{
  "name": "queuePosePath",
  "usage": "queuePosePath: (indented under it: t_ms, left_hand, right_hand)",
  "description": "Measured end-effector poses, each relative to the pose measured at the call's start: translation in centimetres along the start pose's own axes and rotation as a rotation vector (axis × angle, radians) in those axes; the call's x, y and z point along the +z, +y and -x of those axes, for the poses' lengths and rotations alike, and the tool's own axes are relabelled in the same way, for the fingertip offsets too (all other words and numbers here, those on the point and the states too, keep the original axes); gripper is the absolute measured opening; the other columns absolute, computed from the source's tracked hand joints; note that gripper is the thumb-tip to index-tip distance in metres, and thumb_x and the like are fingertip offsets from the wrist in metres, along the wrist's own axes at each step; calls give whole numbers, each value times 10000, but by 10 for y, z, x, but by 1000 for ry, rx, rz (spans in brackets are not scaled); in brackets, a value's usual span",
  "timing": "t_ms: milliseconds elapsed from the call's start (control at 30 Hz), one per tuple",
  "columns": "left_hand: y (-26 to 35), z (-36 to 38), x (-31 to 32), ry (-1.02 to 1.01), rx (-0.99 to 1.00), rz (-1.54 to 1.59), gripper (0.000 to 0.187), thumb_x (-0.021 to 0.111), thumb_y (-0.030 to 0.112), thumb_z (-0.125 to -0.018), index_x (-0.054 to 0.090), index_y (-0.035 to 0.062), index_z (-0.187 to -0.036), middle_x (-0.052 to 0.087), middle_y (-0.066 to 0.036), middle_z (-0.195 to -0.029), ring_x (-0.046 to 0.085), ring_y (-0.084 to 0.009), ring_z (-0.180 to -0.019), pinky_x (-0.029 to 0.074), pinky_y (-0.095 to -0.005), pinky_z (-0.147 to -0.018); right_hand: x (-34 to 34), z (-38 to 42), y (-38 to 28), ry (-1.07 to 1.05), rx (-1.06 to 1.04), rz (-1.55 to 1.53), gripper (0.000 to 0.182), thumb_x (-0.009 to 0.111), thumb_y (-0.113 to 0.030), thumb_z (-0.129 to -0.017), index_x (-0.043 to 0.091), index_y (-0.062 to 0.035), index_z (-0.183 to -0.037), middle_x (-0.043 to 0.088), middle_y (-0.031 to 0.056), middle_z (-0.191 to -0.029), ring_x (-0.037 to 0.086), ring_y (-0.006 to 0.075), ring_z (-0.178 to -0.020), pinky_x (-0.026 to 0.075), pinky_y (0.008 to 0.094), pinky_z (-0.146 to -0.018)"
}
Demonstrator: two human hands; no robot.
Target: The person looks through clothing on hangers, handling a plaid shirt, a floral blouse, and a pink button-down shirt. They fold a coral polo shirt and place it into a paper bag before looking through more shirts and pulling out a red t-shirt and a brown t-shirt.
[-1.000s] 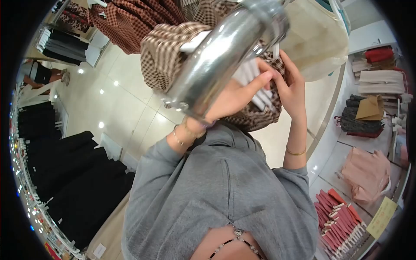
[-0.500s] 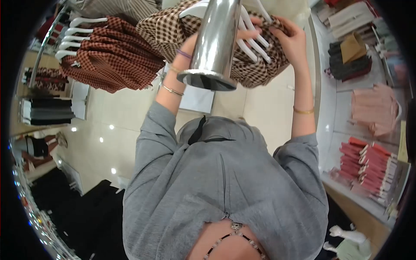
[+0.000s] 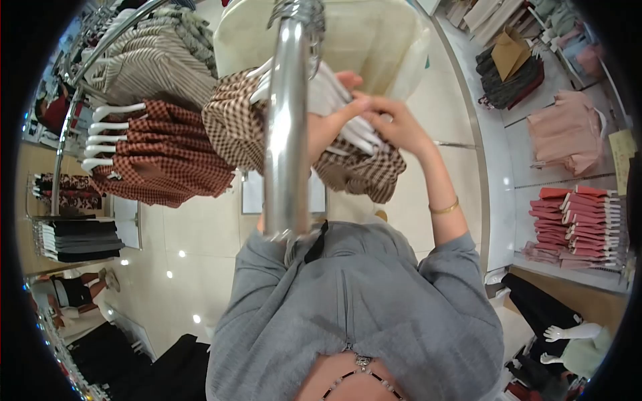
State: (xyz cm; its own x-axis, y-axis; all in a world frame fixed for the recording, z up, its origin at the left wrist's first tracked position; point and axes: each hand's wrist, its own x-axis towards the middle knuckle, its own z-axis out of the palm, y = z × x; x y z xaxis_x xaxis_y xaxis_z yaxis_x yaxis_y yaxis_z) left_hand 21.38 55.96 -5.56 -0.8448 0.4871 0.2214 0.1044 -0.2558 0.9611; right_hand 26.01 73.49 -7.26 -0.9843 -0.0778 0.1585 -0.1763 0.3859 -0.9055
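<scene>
White hangers [image 3: 326, 90] with brown-and-cream checked garments [image 3: 364, 170] hang on a chrome rail [image 3: 286, 134]. My left hand [image 3: 325, 134], partly behind the rail, is wrapped round the bunch of hangers, its thumb on the near side and fingertips showing beyond. Against the same hangers, my right hand [image 3: 401, 127] is closed with bent fingers, close to the left thumb. More garments of the same check [image 3: 231, 120] hang left of the rail.
Rust-and-black checked garments [image 3: 167, 157] and striped ones [image 3: 154, 70] hang at left. A pale, translucent bin-like shape [image 3: 374, 47] is beyond the hangers. A white shelf with a pink shirt [image 3: 568, 130] and folded red clothes [image 3: 582, 217] runs along the right.
The view has shifted, showing more of the rail and its hooks. My right hand has moved left from the garment's shoulder to the hangers near my left hand.
</scene>
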Motion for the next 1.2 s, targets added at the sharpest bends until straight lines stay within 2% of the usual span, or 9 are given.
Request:
queuePosePath:
  t_ms: [200, 267, 367, 533, 700, 833, 933, 1133, 1200]
  left_hand:
    - [-16, 4, 28, 322, -73, 262, 151, 543, 174, -919, 524, 24, -929, 519, -58, -724, 550, -181, -741, 454, -300, -740]
    - [-10, 5, 34, 440, -64, 121, 223, 569, 202, -906, 550, -5, -988, 594, -88, -756, 590, -178, -756, 462, -297, -732]
    - [-18, 21, 45, 844, -6, -158, 444, 635, 150, -890, 509, -52, -1265, 634, -138, -1137, 590, -161, -1050, 441, -290, -917]
    - [-41, 32, 95, 1268, 536, -618, 323, 605, 63, -872, 437, -4, -1140, 461, -92, -1094, 476, -185, -1002, 408, -336, -902]
    - [-35, -6, 171, 893, 783, -886, 404, 694, 48, -755, 455, 29, -1079, 447, -104, -1023, 505, -226, -886, 453, -379, -836]
    - [-45, -65, 214, 451, 658, -687, 331, 708, 23, -708, 510, 29, -972, 510, -136, -970, 588, -273, -876, 507, -386, -773]
    - [-72, -128, 246, 190, 611, -375, 478, 763, 58, -682, 532, 17, -1099, 535, -168, -1107, 598, -353, -1025, 511, -404, -841]
    - [-105, -258, 230, 558, 675, -632, 501, 743, 64, -715, 568, 37, -1184, 465, -202, -1310, 472, -386, -1200, 414, -481, -982]
    - [-111, -282, 207, 805, 648, -762, 473, 748, 82, -705, 583, 40, -1146, 454, -212, -1311, 436, -401, -1235, 382, -496, -1017]
  right_hand:
    - [8, 47, 9, -78, -16, -71, 522, 487, -300, -980, 405, 11, -1392, 528, 257, -1283, 506, 362, -1187, 375, 397, -1023]
    - [-12, 70, 18, -155, -9, -31, 559, 497, -336, -974, 396, 16, -1397, 552, 271, -1211, 517, 402, -1121, 379, 409, -1013]
    - [-59, 104, 46, -261, 121, 49, 485, 548, -305, -963, 487, -3, -1337, 577, 179, -1245, 541, 275, -1145, 409, 364, -987]
    - [-140, 123, 108, -252, 290, -7, 390, 584, -268, -940, 579, 6, -1218, 618, 166, -1148, 576, 273, -1061, 456, 372, -908]
    - [-188, 70, 123, -101, 187, -54, 381, 636, -204, -906, 573, -27, -1237, 590, 139, -1167, 565, 230, -1077, 476, 350, -879]
    - [-207, -31, 118, 251, -79, -41, 428, 638, -198, -905, 536, -36, -1287, 509, 124, -1304, 528, 246, -1144, 452, 387, -930]
    - [-203, -123, 109, 396, -233, -179, 423, 628, -205, -911, 537, -27, -1284, 539, 127, -1272, 515, 243, -1165, 425, 368, -965]
    - [-193, -167, 169, -642, 301, -832, 294, 598, -105, -894, 586, -46, -1182, 578, 98, -1138, 531, 167, -1059, 438, 308, -936]
    - [-194, -183, 193, -821, 931, -1362, 261, 580, -104, -896, 605, -41, -1148, 562, 110, -1165, 536, 180, -1074, 447, 315, -936]
